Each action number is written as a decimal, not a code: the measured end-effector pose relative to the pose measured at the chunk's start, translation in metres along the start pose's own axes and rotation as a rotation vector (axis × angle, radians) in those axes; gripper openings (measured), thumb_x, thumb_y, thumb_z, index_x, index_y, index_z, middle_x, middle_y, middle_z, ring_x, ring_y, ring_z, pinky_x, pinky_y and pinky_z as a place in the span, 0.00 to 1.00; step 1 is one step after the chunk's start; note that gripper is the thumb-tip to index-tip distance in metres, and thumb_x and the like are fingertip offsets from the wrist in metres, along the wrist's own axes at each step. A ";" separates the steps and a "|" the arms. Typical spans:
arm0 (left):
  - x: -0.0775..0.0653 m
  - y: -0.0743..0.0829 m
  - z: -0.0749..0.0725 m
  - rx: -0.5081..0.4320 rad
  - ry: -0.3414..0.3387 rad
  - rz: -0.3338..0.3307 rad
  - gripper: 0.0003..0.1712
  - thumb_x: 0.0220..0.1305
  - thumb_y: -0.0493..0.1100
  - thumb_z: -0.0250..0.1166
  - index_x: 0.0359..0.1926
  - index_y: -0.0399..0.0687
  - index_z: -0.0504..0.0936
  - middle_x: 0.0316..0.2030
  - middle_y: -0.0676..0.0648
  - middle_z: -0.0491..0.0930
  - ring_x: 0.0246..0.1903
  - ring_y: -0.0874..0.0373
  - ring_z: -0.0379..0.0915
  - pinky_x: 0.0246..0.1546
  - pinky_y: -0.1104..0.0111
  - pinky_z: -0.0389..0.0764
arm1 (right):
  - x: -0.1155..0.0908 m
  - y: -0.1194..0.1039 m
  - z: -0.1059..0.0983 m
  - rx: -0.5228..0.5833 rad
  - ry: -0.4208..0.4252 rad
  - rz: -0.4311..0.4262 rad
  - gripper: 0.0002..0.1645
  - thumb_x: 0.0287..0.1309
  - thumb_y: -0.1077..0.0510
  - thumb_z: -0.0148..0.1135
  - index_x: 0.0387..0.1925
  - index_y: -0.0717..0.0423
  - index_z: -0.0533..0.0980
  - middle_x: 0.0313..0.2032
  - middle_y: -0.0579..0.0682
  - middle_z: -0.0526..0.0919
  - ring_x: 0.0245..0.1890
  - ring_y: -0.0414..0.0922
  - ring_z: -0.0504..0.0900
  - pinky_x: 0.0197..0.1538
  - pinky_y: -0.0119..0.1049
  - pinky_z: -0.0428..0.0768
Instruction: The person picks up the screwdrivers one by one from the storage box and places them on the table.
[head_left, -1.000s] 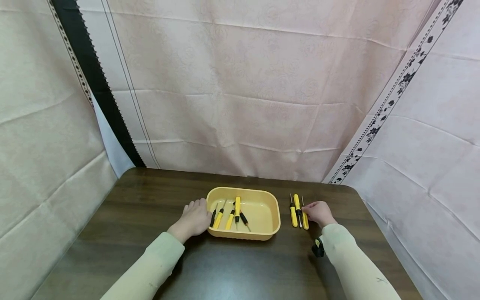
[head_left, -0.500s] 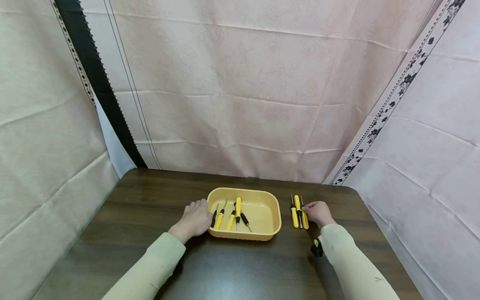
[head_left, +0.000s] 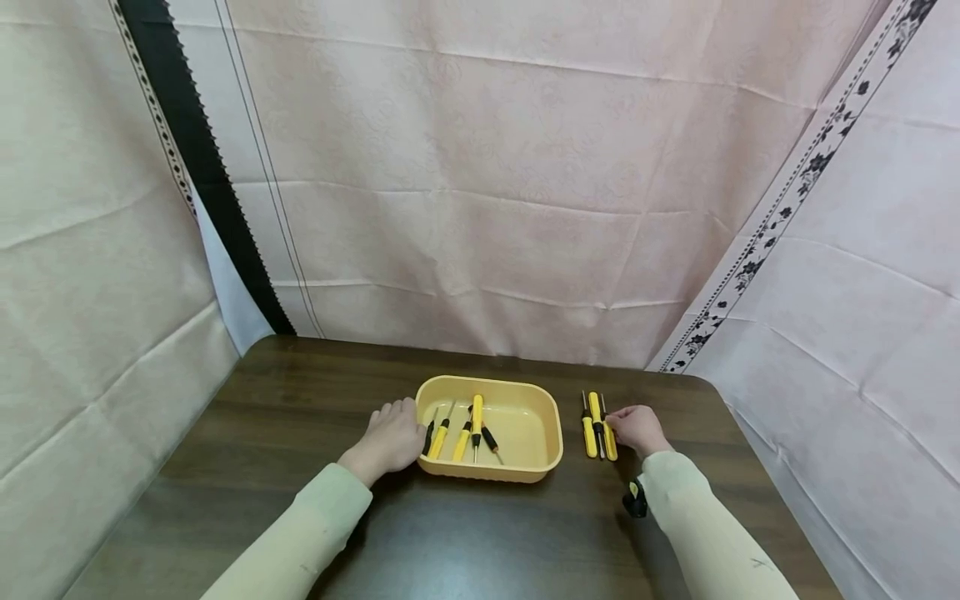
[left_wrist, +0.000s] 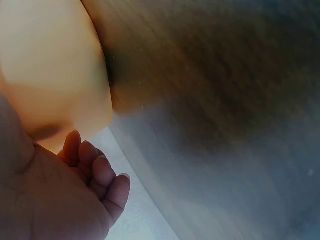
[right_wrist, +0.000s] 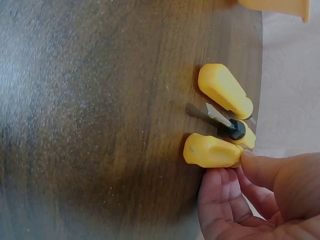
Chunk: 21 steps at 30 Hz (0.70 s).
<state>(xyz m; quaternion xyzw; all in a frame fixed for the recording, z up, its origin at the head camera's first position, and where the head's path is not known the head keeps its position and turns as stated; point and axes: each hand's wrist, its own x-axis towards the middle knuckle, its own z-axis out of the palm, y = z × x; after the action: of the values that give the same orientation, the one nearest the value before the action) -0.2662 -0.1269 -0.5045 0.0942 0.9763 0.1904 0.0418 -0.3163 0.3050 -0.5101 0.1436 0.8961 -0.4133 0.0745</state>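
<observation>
A shallow yellow plastic tray [head_left: 487, 472] holds several screwdrivers with yellow-and-black or black handles. My left hand [head_left: 387, 440] grips the left end of this tray; in the left wrist view its curled fingers [left_wrist: 104, 171] lie against the tray wall [left_wrist: 55, 70], thumb hidden. Right of the tray, three screwdrivers lie side by side. The left screwdriver [right_wrist: 222, 89] and the right one have handles toward me, while the middle screwdriver [right_wrist: 235, 129] points its blade toward me. Between thumb and fingers, my right hand [head_left: 637, 427] pinches the right screwdriver [right_wrist: 212, 151], which rests on the table.
A dark wood-grain table [head_left: 510, 542] bears everything. Patterned pale cloth [head_left: 480, 208] hangs behind it and along both sides. A dark wrist device [head_left: 635, 498] sits under the right wrist.
The far end of the right screwdriver has shifted slightly left, closer to the middle one. My left hand and the tray stay where they were.
</observation>
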 end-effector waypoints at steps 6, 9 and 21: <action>0.001 0.000 0.001 0.001 -0.001 -0.005 0.20 0.71 0.48 0.49 0.52 0.36 0.68 0.37 0.45 0.68 0.39 0.50 0.62 0.42 0.56 0.62 | -0.004 -0.003 -0.002 0.049 -0.006 0.004 0.18 0.65 0.56 0.59 0.44 0.69 0.80 0.39 0.59 0.82 0.32 0.46 0.80 0.36 0.38 0.81; 0.001 0.000 0.001 0.005 0.000 -0.006 0.20 0.71 0.49 0.49 0.52 0.36 0.68 0.37 0.45 0.68 0.39 0.49 0.62 0.42 0.56 0.63 | -0.008 -0.006 -0.005 0.076 -0.006 -0.001 0.23 0.66 0.52 0.59 0.47 0.70 0.79 0.41 0.61 0.81 0.34 0.48 0.79 0.38 0.39 0.81; 0.001 0.000 0.000 -0.012 0.003 0.003 0.17 0.70 0.48 0.49 0.49 0.37 0.69 0.35 0.45 0.67 0.37 0.49 0.62 0.40 0.57 0.62 | -0.019 -0.032 -0.014 0.260 -0.078 -0.034 0.36 0.63 0.41 0.60 0.58 0.68 0.70 0.58 0.66 0.73 0.56 0.58 0.75 0.54 0.48 0.75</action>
<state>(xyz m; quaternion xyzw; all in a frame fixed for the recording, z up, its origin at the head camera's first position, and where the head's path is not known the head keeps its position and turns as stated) -0.2670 -0.1268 -0.5042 0.0951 0.9751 0.1964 0.0407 -0.3091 0.2925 -0.4732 0.1208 0.8338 -0.5323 0.0831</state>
